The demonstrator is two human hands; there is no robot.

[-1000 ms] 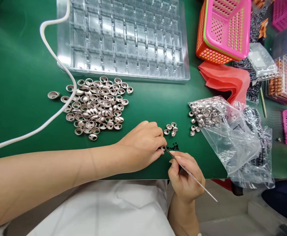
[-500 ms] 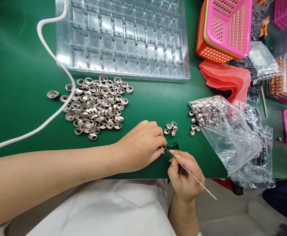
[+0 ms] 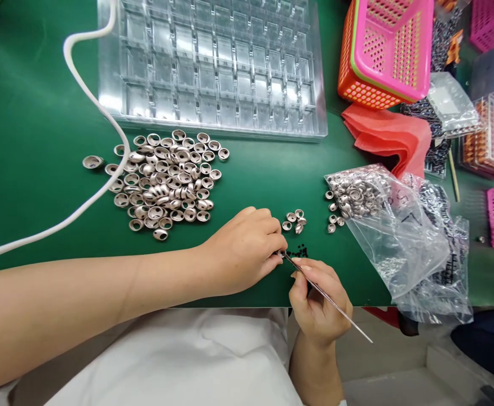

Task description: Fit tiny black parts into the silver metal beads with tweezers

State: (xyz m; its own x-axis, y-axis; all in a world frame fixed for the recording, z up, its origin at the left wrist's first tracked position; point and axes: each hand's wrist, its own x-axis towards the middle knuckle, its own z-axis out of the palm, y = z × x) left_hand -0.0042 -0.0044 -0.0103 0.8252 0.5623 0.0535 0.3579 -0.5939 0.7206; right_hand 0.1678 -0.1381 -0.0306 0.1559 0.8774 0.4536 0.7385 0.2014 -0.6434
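My left hand (image 3: 249,251) pinches a small silver metal ring-shaped part (image 3: 281,254) between thumb and fingertips, mostly hidden by them. A thin metal rod-like tool (image 3: 335,305) is gripped in my right hand (image 3: 321,301), its dark tip meeting the part. Just beyond the tip, tiny black pieces (image 3: 301,252) are scattered on the green table. A few similar silver parts (image 3: 294,220) form a small group above my fingers. To the left lies a big pile of these silver cup-like parts (image 3: 168,183).
A clear compartment tray (image 3: 213,131) stands at the back, a white cable (image 3: 71,62) looping over its left edge and the pile. On the right are a plastic bag (image 3: 416,248) of silver parts, red cloth (image 3: 393,132) and stacked perforated baskets (image 3: 369,84).
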